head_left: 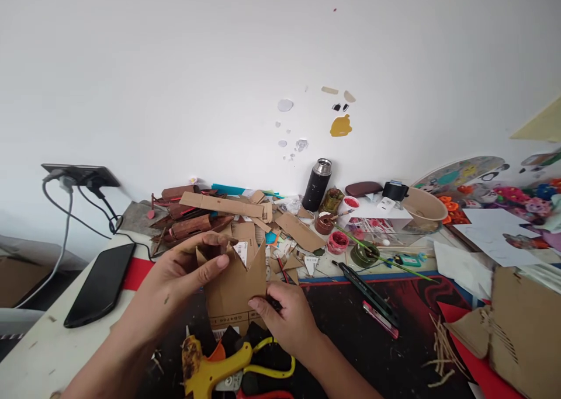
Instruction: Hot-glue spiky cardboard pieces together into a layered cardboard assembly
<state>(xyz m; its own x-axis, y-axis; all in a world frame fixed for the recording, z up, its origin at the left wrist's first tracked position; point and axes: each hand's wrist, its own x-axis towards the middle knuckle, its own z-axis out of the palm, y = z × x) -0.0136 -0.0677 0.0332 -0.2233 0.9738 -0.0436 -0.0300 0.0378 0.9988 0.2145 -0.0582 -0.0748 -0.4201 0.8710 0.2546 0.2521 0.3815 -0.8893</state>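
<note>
A piece of brown cardboard (pixel 232 291) with a jagged, notched top edge is held up over the dark mat. At its upper left, my left hand (pixel 193 270) pinches the cardboard between thumb and fingers. My right hand (pixel 284 317) grips its lower right edge, thumb in front and fingers partly hidden behind. Just below the cardboard lie a yellow hot glue gun (pixel 214 370) and scissors with yellow handles (pixel 291 367). More cut cardboard scraps (pixel 300 231) are heaped behind my hands.
A phone (pixel 100 285) lies at the left, below a power strip (pixel 81 174) with cables. Toward the wall stand a black thermos (pixel 317 186) and paint jars (pixel 337 242). A utility knife (pixel 368 294) rests on the mat. At the right are twine pieces (pixel 442 352) and a large cardboard sheet (pixel 526 323).
</note>
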